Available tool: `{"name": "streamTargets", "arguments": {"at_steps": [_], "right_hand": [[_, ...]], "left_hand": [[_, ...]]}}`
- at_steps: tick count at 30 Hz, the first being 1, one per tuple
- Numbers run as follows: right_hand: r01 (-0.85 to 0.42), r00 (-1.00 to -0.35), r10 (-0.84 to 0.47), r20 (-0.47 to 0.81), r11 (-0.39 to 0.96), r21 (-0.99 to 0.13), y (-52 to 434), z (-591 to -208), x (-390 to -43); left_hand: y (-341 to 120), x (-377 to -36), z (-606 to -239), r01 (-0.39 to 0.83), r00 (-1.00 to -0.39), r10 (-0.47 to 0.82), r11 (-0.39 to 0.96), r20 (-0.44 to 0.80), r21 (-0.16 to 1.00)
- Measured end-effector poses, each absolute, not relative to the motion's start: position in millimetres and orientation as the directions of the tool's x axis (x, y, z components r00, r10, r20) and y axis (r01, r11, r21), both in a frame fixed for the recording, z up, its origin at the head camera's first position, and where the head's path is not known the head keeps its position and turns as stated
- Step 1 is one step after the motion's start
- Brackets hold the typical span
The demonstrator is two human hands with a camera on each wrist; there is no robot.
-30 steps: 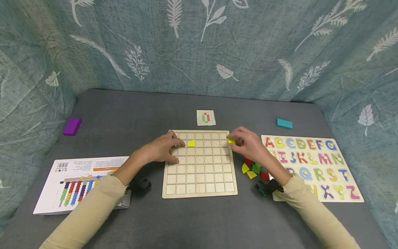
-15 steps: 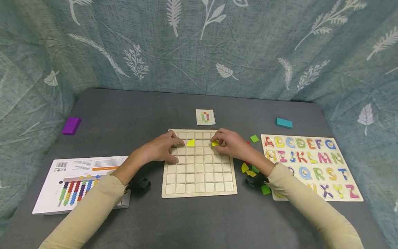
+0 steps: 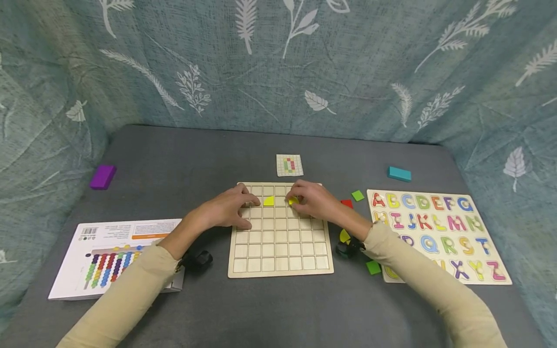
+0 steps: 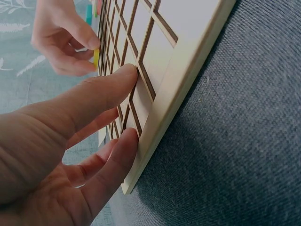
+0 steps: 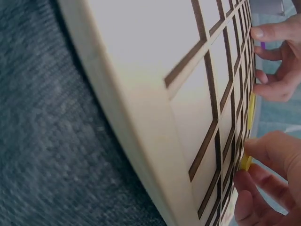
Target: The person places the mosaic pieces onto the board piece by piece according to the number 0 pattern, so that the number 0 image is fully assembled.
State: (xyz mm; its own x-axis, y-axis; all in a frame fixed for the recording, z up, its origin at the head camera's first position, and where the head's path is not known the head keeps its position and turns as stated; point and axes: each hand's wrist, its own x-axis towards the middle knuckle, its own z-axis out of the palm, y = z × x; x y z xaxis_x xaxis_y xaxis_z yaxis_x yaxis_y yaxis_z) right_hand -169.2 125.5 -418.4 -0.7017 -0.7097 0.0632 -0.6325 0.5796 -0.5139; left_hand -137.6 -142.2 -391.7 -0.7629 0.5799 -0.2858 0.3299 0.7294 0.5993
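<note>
The wooden grid board (image 3: 280, 231) is pale, smooth plywood, cut into square cells by thin dark laser-burnt lines, and it lies flat on the grey, felt-like table cover (image 3: 174, 164). In its second row from the far edge sits a flat yellow quarter-round piece (image 3: 269, 201), matt and sharp-cornered. Two cells to its right I hold a second yellow piece (image 3: 293, 200) of the same thin painted wood, right at the board's surface; whether it is already seated in a cell I cannot tell.

My right hand (image 3: 314, 201) reaches in from the right, knuckles up, thumb and forefinger curled and pinching that piece by its edges. My left hand (image 3: 228, 208) lies on the board's far left corner, fingers nearly straight and spread a little, their tips pressing the wood, thumb along the left rim. Both forearms, in beige sleeves, slant inward from the near edge.

Loose coloured pieces (image 3: 358, 195) lie just right of the board, beside the glossy alphabet puzzle (image 3: 439, 232).
</note>
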Motion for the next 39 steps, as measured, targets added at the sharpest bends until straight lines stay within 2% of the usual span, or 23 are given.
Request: {"name": "streamTargets", "arguments": {"at_steps": [8,16,25,31,36,39], "right_hand": [[-0.642,-0.699,-0.712,0.071,0.58,-0.502,125.0,-420.9,-171.5],[-0.683,-0.672,-0.728,0.137,0.537,-0.496,126.1,-423.4,-172.6],[-0.632,-0.716,-0.696,0.054,0.613,-0.473,121.8,-420.1,-170.3],[-0.672,-0.692,-0.72,0.055,0.614,-0.414,116.7,-413.3,-165.8],[-0.671,-0.674,-0.738,0.034,0.591,-0.448,129.8,-407.5,-163.9],[-0.65,-0.695,-0.719,0.025,0.613,-0.449,148.1,-397.3,-157.9]], "left_hand": [[-141.6,-139.4,-392.8,0.348,-0.759,0.589,0.726,-0.276,0.593],[-140.5,-139.1,-393.7,0.323,-0.758,0.581,0.729,-0.296,0.604],[-140.8,-138.9,-394.6,0.33,-0.757,0.585,0.726,-0.29,0.603],[-141.9,-139.0,-392.6,0.338,-0.758,0.586,0.728,-0.287,0.596],[-141.7,-138.6,-391.9,0.343,-0.757,0.588,0.729,-0.286,0.592],[-140.6,-138.6,-391.9,0.339,-0.755,0.588,0.729,-0.29,0.595]]}}
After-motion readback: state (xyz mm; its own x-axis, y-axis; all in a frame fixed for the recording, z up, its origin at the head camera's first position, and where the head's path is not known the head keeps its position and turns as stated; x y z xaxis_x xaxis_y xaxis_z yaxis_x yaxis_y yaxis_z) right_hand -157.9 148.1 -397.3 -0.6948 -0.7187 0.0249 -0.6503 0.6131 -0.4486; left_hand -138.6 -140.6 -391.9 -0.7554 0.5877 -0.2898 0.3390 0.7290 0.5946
